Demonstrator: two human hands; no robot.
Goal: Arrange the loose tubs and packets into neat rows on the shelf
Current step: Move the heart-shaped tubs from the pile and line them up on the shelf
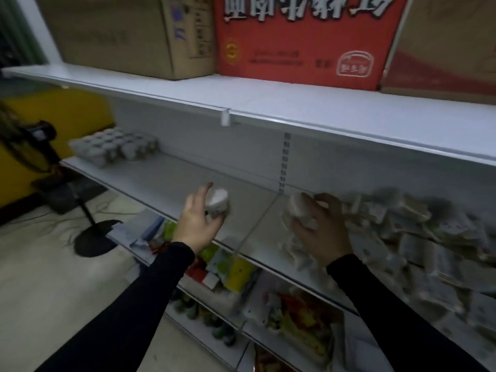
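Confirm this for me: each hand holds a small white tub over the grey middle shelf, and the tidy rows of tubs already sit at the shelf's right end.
Wrong on one point. The head view shows the tidy rows of tubs at the grey middle shelf's left end; the right end holds a loose heap. The left hand and right hand do each hold a small white tub.

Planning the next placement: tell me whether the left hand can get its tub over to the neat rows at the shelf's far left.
Probably yes: the left hand holds a tub, and bare shelf lies between it and the neat rows.
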